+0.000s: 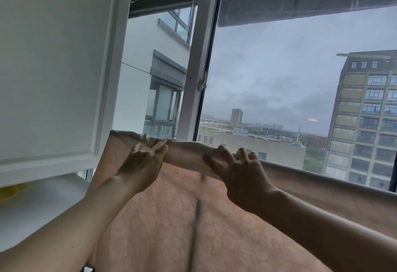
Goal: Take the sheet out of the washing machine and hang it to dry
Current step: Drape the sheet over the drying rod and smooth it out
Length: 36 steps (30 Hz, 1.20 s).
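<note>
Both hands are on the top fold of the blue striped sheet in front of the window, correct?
Not quite. The head view shows a pinkish-beige sheet with a faint floral pattern, not blue striped. The rest holds: the left hand and right hand are both on its top fold, in front of the white-framed window.

Ahead of me the hanging sheet [171,218] blocks everything low, spanning from the white cabinet [53,67] on my left to the right edge. Above its top fold, open air remains, bounded farther back by the window frame [202,61] and glass.
</note>
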Each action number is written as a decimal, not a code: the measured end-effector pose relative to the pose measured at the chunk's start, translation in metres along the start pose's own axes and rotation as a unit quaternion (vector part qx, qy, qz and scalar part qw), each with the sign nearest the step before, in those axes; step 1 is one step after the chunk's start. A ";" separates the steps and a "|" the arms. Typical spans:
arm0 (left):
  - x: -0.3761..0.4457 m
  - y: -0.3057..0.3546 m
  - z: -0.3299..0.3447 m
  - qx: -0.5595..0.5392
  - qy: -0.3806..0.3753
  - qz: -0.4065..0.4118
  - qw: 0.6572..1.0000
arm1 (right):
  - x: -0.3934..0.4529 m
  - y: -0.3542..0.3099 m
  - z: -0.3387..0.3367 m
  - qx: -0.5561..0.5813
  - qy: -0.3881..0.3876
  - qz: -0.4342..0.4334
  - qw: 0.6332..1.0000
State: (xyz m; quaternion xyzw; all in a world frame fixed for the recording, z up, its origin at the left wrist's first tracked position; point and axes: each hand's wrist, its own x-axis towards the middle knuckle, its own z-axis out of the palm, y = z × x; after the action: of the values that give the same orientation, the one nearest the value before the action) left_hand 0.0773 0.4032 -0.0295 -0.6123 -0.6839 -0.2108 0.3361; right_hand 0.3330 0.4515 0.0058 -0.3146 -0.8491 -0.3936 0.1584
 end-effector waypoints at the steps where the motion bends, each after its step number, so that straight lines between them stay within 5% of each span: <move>1: 0.001 0.002 0.001 0.016 0.013 0.001 1.000 | 0.000 0.000 -0.001 -0.010 -0.009 -0.001 1.000; 6: 0.015 0.017 0.000 0.107 0.055 0.036 0.992 | 0.001 0.002 -0.005 0.007 -0.016 -0.008 1.000; 11: 0.022 0.046 -0.013 0.010 0.166 0.158 0.973 | -0.004 0.008 -0.009 0.032 -0.011 -0.014 0.999; 14: 0.014 0.037 -0.009 -0.028 0.147 0.208 0.967 | -0.004 0.011 -0.007 0.023 -0.019 -0.018 0.999; 36: -0.011 0.033 0.000 -0.020 0.229 0.178 0.957 | 0.005 -0.018 -0.021 0.006 -0.043 0.014 0.999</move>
State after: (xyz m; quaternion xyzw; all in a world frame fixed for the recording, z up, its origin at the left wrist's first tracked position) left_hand 0.1095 0.4005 -0.0414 -0.6658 -0.4641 -0.2964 0.5034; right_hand 0.3179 0.4287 0.0118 -0.3423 -0.8531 -0.3719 0.1292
